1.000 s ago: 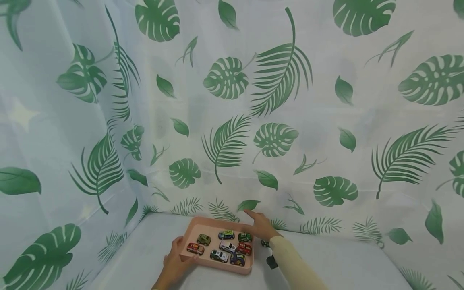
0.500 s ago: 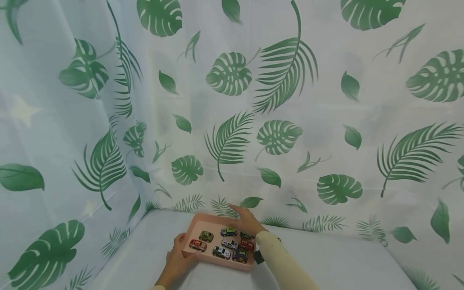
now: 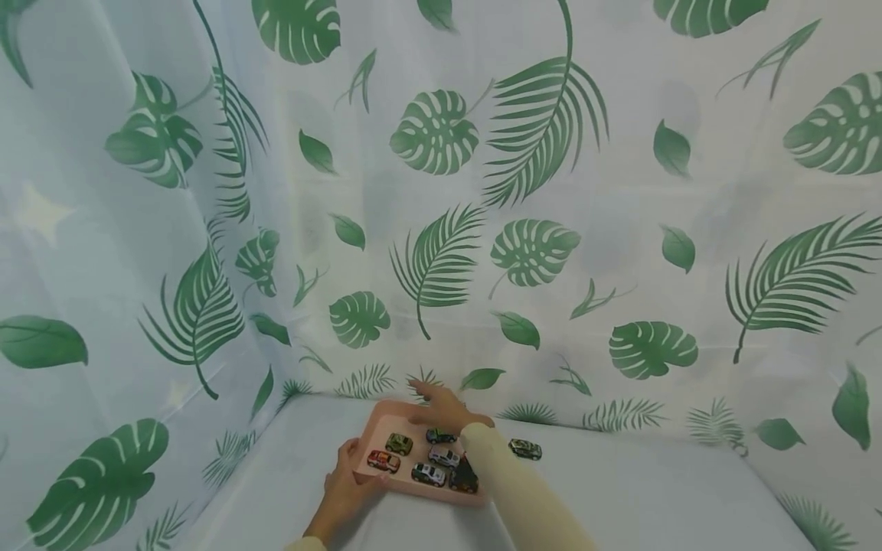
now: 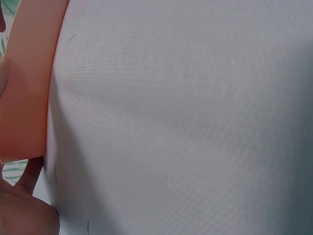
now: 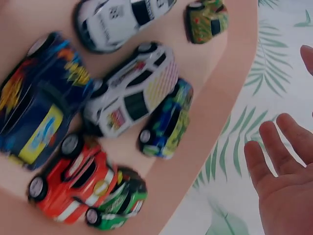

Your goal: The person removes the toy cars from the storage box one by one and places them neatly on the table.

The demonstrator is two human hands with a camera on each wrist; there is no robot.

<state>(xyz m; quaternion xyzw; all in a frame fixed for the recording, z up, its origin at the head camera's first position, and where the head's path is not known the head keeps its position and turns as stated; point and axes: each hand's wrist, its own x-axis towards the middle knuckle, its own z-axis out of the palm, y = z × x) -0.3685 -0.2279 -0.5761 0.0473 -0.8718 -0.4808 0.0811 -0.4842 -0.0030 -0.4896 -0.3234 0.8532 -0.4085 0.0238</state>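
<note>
The left hand [image 3: 344, 486] grips the near-left corner of the pink tray [image 3: 386, 417] of toy cars [image 3: 429, 474] on the desk, while the right hand [image 3: 448, 407], fingers spread and empty, hovers over its far edge, probably about to choose one car.

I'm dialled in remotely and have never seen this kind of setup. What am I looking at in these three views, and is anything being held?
No machine here: a person works with two bare hands, filmed by one camera on the head and one on each wrist.

The head view looks down at a white cloth-covered table with leaf-print curtains behind. On it sits a pink tray of toy cars. The left hand grips the tray's near left edge. The right hand reaches over the tray's far side, fingers spread, holding nothing. One camouflage car stands on the cloth outside the tray, to its right.

The left wrist view shows mostly cloth and a strip of tray. The right wrist view shows the cars close up, among them a red car, with the open palm beside them.
</note>
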